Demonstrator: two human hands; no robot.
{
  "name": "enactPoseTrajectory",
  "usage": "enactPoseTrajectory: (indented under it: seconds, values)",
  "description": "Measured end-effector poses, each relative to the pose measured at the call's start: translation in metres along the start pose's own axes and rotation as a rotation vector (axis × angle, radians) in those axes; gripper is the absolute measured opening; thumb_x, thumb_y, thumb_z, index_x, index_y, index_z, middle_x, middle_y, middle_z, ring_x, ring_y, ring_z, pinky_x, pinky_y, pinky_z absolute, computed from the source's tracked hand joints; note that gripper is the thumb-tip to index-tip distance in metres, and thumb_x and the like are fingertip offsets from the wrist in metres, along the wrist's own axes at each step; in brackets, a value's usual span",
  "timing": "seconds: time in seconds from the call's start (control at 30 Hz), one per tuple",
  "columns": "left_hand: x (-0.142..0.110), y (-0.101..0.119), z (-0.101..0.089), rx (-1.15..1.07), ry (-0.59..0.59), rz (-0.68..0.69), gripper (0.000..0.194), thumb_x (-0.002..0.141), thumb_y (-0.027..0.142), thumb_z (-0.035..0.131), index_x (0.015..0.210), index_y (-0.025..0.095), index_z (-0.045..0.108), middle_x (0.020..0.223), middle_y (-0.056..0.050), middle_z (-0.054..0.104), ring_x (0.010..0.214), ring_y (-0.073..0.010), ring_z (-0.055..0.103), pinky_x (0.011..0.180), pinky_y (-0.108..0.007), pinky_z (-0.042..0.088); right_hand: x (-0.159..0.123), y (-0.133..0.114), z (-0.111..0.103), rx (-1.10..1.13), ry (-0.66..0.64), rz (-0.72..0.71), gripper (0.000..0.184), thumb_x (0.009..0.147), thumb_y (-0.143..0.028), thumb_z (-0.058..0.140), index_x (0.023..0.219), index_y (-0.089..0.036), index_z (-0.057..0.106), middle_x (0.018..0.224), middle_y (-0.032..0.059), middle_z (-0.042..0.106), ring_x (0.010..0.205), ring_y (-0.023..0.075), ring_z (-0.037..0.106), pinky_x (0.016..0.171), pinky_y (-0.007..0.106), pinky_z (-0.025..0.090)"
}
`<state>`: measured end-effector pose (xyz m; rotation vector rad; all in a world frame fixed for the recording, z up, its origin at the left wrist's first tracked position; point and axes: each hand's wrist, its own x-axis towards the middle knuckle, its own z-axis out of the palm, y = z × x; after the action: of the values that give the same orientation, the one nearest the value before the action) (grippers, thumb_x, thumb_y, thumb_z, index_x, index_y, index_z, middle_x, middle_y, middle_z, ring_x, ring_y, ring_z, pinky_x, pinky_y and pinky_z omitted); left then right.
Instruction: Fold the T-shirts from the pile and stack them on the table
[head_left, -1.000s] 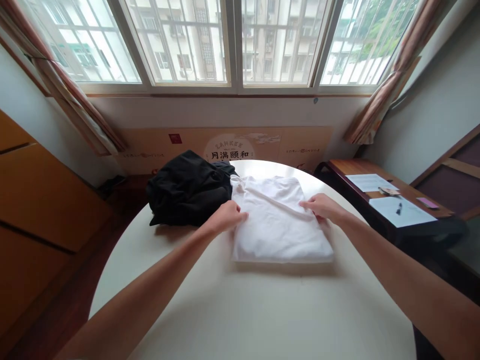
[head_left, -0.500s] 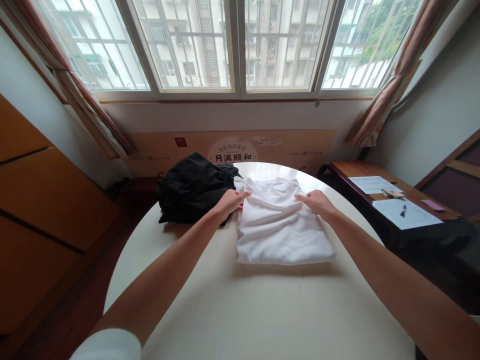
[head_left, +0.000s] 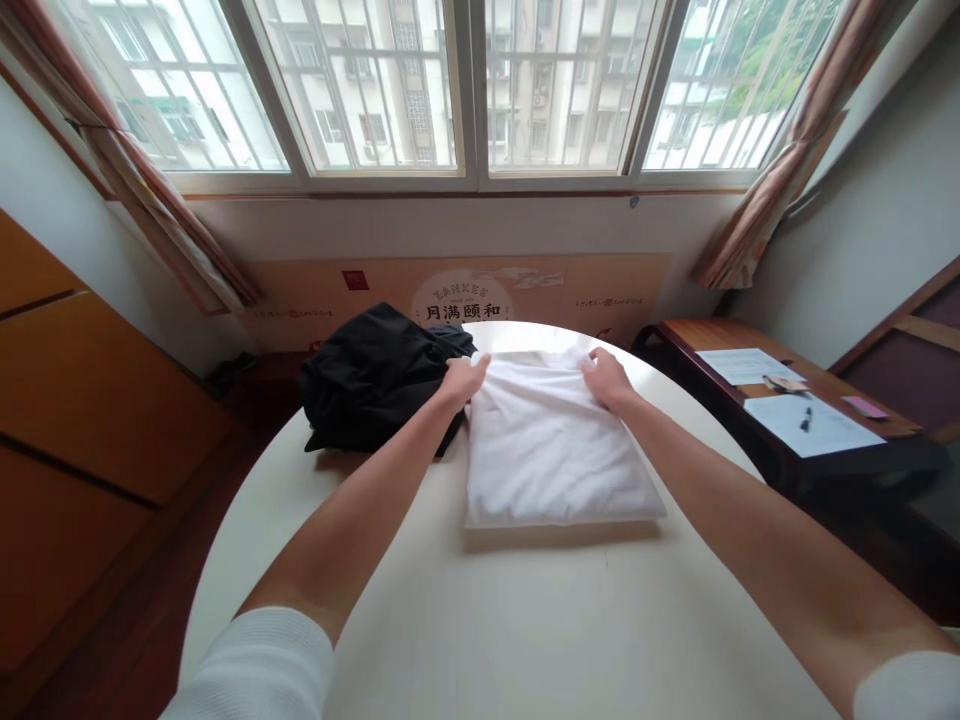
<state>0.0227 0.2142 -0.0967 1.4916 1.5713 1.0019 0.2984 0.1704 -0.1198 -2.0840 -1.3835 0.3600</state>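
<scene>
At the far edge of the folded white shirt (head_left: pixel 562 450), the left hand (head_left: pixel 465 380) and right hand (head_left: pixel 607 378) pinch the cloth between half-closed fingers; any lift calls for even pressure.

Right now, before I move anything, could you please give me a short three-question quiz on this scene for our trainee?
1. Multiple choice: which is nearer the black fabric bundle: A, the left hand, or B, the right hand?
2. True or false: the white folded garment lies on the round cream table.
3. Short answer: what lies on the sheet of paper on the wooden side table?

Key: 1. A; 2. True; 3. A pen.
</scene>
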Motion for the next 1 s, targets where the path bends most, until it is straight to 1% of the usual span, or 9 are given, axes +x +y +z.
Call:
enactPoseTrajectory:
  seconds: [0.1,0.2,0.33,0.43,0.57,0.7,0.8,0.9,1.0]
  values:
    - [-0.027,-0.013,-0.002,0.153,-0.07,0.022,0.078,0.075,0.021,0.087,0.139,0.0,0.047,0.127,-0.034,0.068,0.125,-0.0469,0.065,0.099,-0.04,0.049,-0.004,-0.007,0.005,-0.115,-0.027,0.063,0.053,0.096,-0.021,0.056,0.145,-0.002,0.051,0.125,0.0304,0.069,0.12,0.0418,0.065,0.101,0.052,0.049]
    - [-0.055,-0.024,-0.005,0.231,-0.14,0.058,0.081,0.079,0.016,0.082,0.146,0.0,0.039,0.131,-0.035,0.066,0.124,-0.045,0.066,0.103,-0.043,0.049,-0.018,-0.022,0.013,-0.209,0.015,-0.014,0.076,0.098,-0.025,0.055,0.164,-0.002,0.026,0.151,0.035,0.051,0.144,0.0472,0.046,0.114,0.062,0.036]
    - [-0.091,-0.037,-0.008,0.168,-0.131,0.118,0.09,0.09,0.018,0.074,0.157,-0.003,0.018,0.145,-0.037,0.056,0.137,-0.0408,0.059,0.116,-0.046,0.042,-0.038,-0.041,0.038,-0.338,-0.204,-0.297,0.077,0.106,-0.054,0.044,0.171,-0.018,0.023,0.177,0.0181,0.022,0.162,0.0385,0.018,0.129,0.059,0.014]
    - [-0.117,-0.047,-0.013,0.204,-0.133,0.219,0.092,0.094,0.016,0.066,0.163,0.0,0.008,0.153,-0.036,0.05,0.146,-0.0392,0.052,0.121,-0.048,0.038,-0.038,-0.042,0.058,-0.37,-0.322,-0.282,0.075,0.108,-0.065,0.032,0.17,-0.023,0.031,0.179,0.0119,0.021,0.164,0.0339,0.016,0.13,0.061,0.007]
    - [-0.139,-0.051,-0.018,0.38,-0.122,0.263,0.079,0.099,0.013,0.054,0.165,-0.004,0.013,0.151,-0.039,0.05,0.138,-0.0411,0.059,0.113,-0.048,0.047,-0.018,-0.032,0.067,-0.395,-0.262,-0.199,0.074,0.108,-0.065,0.027,0.172,-0.026,0.026,0.18,0.0095,0.018,0.165,0.0331,0.012,0.129,0.067,0.001]
    - [-0.154,-0.045,-0.016,0.749,-0.096,0.309,0.068,0.098,0.004,0.044,0.164,0.002,0.028,0.151,-0.035,0.051,0.119,-0.0375,0.072,0.1,-0.047,0.056,0.002,-0.027,0.065,-0.424,-0.202,-0.142,0.076,0.108,-0.062,0.029,0.171,-0.02,0.029,0.179,0.0137,0.017,0.165,0.0357,0.012,0.128,0.069,0.005]
    - [-0.172,-0.045,-0.013,0.935,-0.076,0.561,0.062,0.101,0.008,0.043,0.163,0.006,0.039,0.164,-0.028,0.043,0.141,-0.0405,0.057,0.115,-0.054,0.047,0.005,-0.028,0.063,-0.43,-0.155,-0.146,0.074,0.109,-0.059,0.027,0.171,-0.018,0.029,0.178,0.0153,0.021,0.164,0.0345,0.015,0.128,0.068,0.006]
    - [-0.188,-0.052,-0.011,0.903,-0.291,0.846,0.059,0.11,0.034,0.043,0.163,0.009,0.043,0.172,-0.02,0.036,0.159,-0.0374,0.034,0.128,-0.05,0.031,-0.008,-0.034,0.06,-0.435,-0.072,-0.181,0.073,0.111,-0.052,0.025,0.172,-0.012,0.021,0.178,0.0189,0.02,0.165,0.0313,0.011,0.129,0.063,0.0]
    - [-0.196,-0.056,-0.01,0.846,-0.488,0.845,0.068,0.113,0.049,0.03,0.166,0.007,0.038,0.173,-0.019,0.032,0.163,-0.0327,0.026,0.133,-0.048,0.022,-0.043,-0.041,0.061,-0.447,-0.051,-0.233,0.071,0.11,-0.045,0.031,0.169,-0.006,0.027,0.176,0.0221,0.023,0.165,0.0336,0.011,0.129,0.061,0.002]
